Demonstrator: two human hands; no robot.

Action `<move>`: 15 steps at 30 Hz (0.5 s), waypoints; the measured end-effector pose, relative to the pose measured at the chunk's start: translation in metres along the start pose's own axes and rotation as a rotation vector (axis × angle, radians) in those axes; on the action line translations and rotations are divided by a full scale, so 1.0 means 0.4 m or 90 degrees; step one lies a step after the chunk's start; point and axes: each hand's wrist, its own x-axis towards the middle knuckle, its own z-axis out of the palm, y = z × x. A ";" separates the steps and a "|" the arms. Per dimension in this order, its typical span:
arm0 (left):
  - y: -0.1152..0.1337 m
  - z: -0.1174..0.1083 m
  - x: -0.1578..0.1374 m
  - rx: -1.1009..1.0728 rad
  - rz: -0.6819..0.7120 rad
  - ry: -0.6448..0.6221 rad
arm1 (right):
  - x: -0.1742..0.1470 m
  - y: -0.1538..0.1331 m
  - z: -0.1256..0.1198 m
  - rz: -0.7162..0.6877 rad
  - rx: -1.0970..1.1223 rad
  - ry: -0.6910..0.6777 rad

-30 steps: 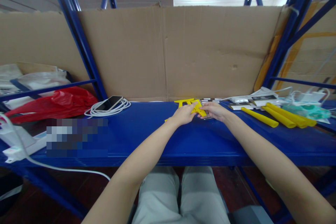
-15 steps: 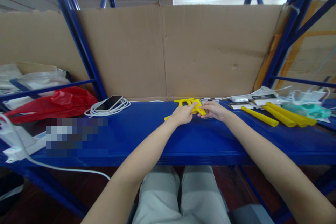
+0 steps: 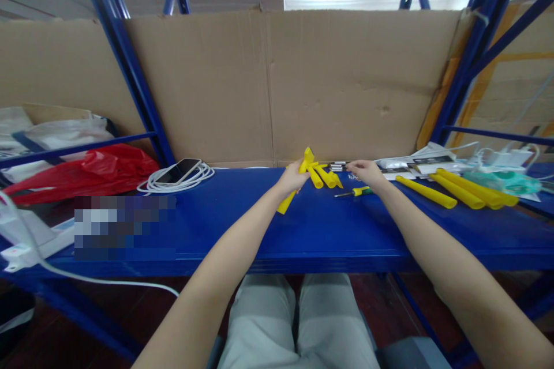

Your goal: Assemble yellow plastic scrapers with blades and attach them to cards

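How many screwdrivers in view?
1: the yellow-and-green screwdriver lies on the blue shelf, just on the near side of the right hand, its shaft pointing left. Others could be hidden among the clutter.

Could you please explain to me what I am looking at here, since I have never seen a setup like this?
There is no machine: these are a person's two bare hands, seen by one camera worn on the head, looking forward and down. They work over a blue table with cardboard behind. The left hand holds a yellow piece, with more yellow parts beside it. The right hand is by some small pieces; whether it holds one is hard to tell. A screwdriver lies nearby, yellow tubes lie to the right, and a phone rests on coiled cable to the left.
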 end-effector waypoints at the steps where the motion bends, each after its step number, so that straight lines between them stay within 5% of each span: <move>1: 0.002 -0.001 0.000 -0.059 -0.034 -0.017 | 0.010 0.015 -0.005 -0.012 -0.139 0.019; 6: 0.002 0.002 -0.002 -0.234 -0.138 -0.089 | 0.031 0.050 -0.022 0.043 -0.500 -0.020; 15: 0.001 0.007 -0.003 -0.253 -0.192 -0.159 | 0.035 0.055 -0.026 0.113 -0.532 -0.060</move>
